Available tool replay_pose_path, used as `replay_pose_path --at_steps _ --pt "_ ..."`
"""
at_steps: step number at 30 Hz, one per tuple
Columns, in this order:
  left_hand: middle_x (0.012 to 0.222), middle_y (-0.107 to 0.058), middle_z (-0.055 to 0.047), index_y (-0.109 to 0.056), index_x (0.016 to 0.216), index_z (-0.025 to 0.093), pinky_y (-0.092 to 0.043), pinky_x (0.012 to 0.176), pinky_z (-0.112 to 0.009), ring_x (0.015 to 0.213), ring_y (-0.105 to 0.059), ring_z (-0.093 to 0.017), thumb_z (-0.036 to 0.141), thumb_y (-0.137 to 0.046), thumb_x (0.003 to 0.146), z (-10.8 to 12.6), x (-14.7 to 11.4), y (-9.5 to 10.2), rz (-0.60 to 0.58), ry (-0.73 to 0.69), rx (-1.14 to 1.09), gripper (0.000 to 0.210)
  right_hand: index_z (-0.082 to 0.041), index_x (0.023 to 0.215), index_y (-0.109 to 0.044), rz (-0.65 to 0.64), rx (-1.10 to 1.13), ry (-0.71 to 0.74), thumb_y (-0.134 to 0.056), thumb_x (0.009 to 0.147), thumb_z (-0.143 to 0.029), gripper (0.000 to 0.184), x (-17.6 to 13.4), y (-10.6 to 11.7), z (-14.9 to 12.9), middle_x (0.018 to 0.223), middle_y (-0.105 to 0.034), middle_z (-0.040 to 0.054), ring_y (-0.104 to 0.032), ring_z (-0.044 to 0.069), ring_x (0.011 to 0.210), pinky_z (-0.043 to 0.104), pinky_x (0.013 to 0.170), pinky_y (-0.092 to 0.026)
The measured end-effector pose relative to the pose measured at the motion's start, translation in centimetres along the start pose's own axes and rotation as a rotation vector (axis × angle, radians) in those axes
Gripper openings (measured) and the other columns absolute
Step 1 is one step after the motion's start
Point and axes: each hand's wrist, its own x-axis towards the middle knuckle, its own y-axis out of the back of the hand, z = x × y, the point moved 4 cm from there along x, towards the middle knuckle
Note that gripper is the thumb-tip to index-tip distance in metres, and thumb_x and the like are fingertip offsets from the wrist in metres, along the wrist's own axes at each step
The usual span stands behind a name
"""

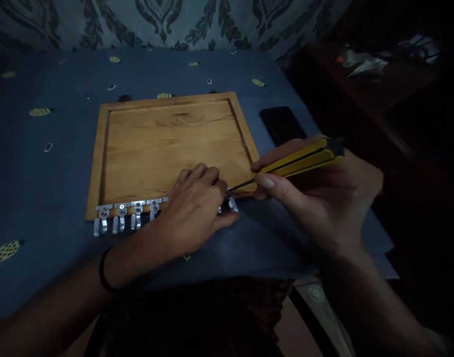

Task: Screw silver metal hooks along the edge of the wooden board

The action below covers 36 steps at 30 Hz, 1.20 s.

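A wooden board with a raised rim (167, 148), shaped like a shallow tray, lies on the cloth. Silver metal hooks (138, 214) line its near edge, with screw heads showing on some. My left hand (195, 206) rests over the near right part of that edge, its fingers curled and thumb beneath, gripping around a metal hook (232, 205); part of the row is hidden under it. A screwdriver with a yellow and black handle (299, 159) is held in my right hand (334, 198), tilted with its tip down beside my left fingertips. Whether the tip sits in a screw I cannot tell.
The dark blue cloth (59, 178) has small yellow and white patterns. A black phone-like slab (282, 125) lies right of the board. Further right, a dark wooden surface carries a crumpled plastic bag (366, 64). A patterned wall or curtain (197, 25) stands behind.
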Motion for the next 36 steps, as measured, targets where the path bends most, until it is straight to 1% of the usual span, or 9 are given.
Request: replay_pose_path --at_steps 2,4,10,15,18,23,30,33,36 --pt "0.110 -0.066 -0.011 -0.072 0.111 0.014 -0.044 0.092 -0.043 0.108 -0.055 -0.030 0.042 -0.073 0.090 0.0 0.0 0.0 0.000 -0.003 -0.001 0.035 -0.030 0.086 -0.076 -0.013 0.058 -0.059 -0.084 0.080 -0.026 0.010 0.1 0.0 0.1 0.082 -0.073 -0.0036 -0.064 0.013 0.060 0.029 0.055 -0.057" --pt "0.112 -0.066 -0.011 -0.072 0.113 0.014 -0.044 0.093 -0.044 0.108 -0.055 -0.030 0.042 -0.073 0.090 0.0 0.0 0.0 -0.004 -0.001 -0.002 0.036 -0.033 0.093 -0.079 -0.045 0.120 -0.105 -0.083 0.079 -0.024 0.017 0.2 0.0 0.4 0.091 -0.077 -0.0043 -0.065 0.012 0.058 0.028 0.055 -0.059" --pt "0.111 -0.066 -0.012 -0.073 0.110 0.013 -0.045 0.092 -0.044 0.108 -0.056 -0.030 0.041 -0.071 0.091 0.0 -0.1 -0.2 0.017 -0.015 0.001 0.034 -0.038 0.096 -0.080 -0.132 0.167 -0.154 -0.082 0.079 -0.022 0.023 -0.1 0.3 1.1 0.103 -0.079 -0.0049 -0.074 0.018 0.080 0.030 0.058 -0.061" --pt "0.109 -0.066 -0.011 -0.072 0.110 0.014 -0.045 0.089 -0.044 0.106 -0.055 -0.030 0.040 -0.071 0.091 -0.1 -0.1 -0.1 0.026 -0.013 -0.011 0.032 -0.035 0.089 -0.081 -0.152 0.153 -0.128 -0.082 0.080 -0.025 0.013 0.0 0.3 1.1 0.093 -0.078 -0.0026 -0.069 0.016 0.065 0.030 0.052 -0.056" --pt "0.111 -0.066 -0.011 -0.072 0.111 0.015 -0.045 0.091 -0.044 0.108 -0.055 -0.031 0.040 -0.072 0.091 0.0 0.0 0.0 0.019 -0.008 -0.023 0.032 -0.035 0.089 -0.080 -0.131 0.153 -0.113 -0.082 0.079 -0.024 0.014 0.1 0.1 1.1 0.088 -0.077 -0.0034 -0.065 0.015 0.059 0.030 0.048 -0.053" --pt "0.115 -0.066 -0.011 -0.071 0.112 0.013 -0.045 0.093 -0.046 0.113 -0.055 -0.032 0.040 -0.070 0.092 0.0 0.0 -0.1 -0.021 0.014 -0.016 0.034 -0.034 0.094 -0.080 -0.102 0.159 -0.067 -0.083 0.078 -0.019 0.022 0.0 0.1 1.3 0.087 -0.075 -0.0045 -0.065 0.014 0.061 0.030 0.050 -0.052" --pt "0.112 -0.067 -0.011 -0.071 0.107 0.015 -0.046 0.091 -0.044 0.110 -0.056 -0.031 0.039 -0.073 0.090 0.0 0.0 -0.1 0.017 0.002 -0.009 0.030 -0.035 0.090 -0.079 -0.072 0.108 -0.053 -0.087 0.075 -0.027 0.019 -0.3 -0.1 0.9 0.081 -0.073 -0.0035 -0.066 0.017 0.065 0.030 0.049 -0.051" --pt "0.112 -0.067 -0.011 -0.071 0.107 0.014 -0.046 0.091 -0.045 0.111 -0.057 -0.031 0.041 -0.073 0.090 0.0 0.0 -0.2 0.016 -0.005 -0.010 0.032 -0.033 0.088 -0.079 0.020 0.114 -0.049 -0.086 0.076 -0.026 0.016 -0.4 0.1 0.5 0.083 -0.074 -0.0026 -0.065 0.015 0.059 0.031 0.048 -0.052" --pt "0.111 -0.067 -0.011 -0.072 0.106 0.013 -0.046 0.092 -0.045 0.112 -0.057 -0.032 0.042 -0.073 0.090 0.1 0.0 -0.1 0.016 -0.011 -0.002 0.033 -0.030 0.092 -0.079 0.262 0.219 -0.016 -0.077 0.086 -0.023 0.009 -0.5 1.0 0.4 0.086 -0.073 -0.0013 -0.061 0.011 0.051 0.029 0.045 -0.052"
